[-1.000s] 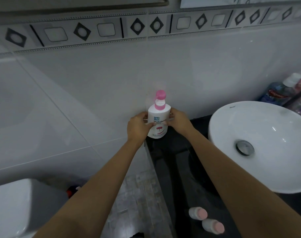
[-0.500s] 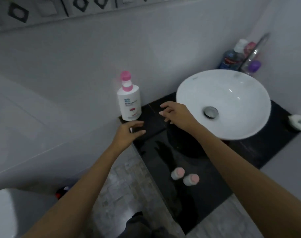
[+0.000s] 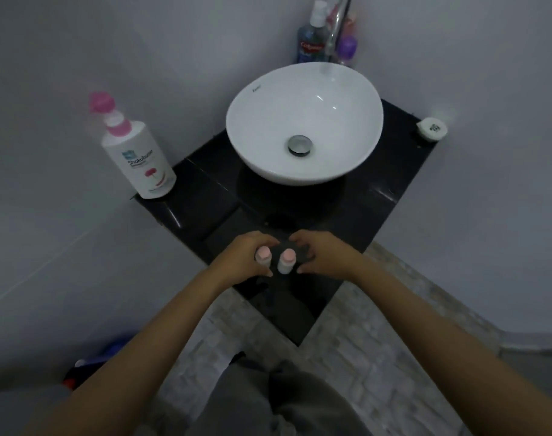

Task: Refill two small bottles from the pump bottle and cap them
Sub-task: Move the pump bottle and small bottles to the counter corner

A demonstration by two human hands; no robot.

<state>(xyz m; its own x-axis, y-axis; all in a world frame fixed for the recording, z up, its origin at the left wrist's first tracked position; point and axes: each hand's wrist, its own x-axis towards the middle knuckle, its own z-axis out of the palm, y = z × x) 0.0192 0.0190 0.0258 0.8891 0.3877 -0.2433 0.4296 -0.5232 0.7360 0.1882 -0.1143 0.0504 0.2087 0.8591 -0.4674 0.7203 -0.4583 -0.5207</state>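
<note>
Two small white bottles with pink caps stand side by side near the front corner of the black counter (image 3: 205, 184). My left hand (image 3: 240, 262) is wrapped around the left small bottle (image 3: 263, 255). My right hand (image 3: 325, 256) curls beside the right small bottle (image 3: 287, 262), its fingers apart and a narrow gap showing between them and the bottle. The white pump bottle (image 3: 142, 165) with a pink pump head stands alone at the counter's far left corner, against the wall.
A white bowl basin (image 3: 268, 121) takes up the middle of the counter. Behind it are a tap (image 3: 334, 33), a blue mouthwash bottle (image 3: 310, 42) and a purple bottle (image 3: 347, 48). A small round white object (image 3: 432, 129) lies at the right corner.
Both hands let go of the pump bottle and pulled back to the two small bottles at the front. My view tilted down. The left hand has closed on the left small bottle.
</note>
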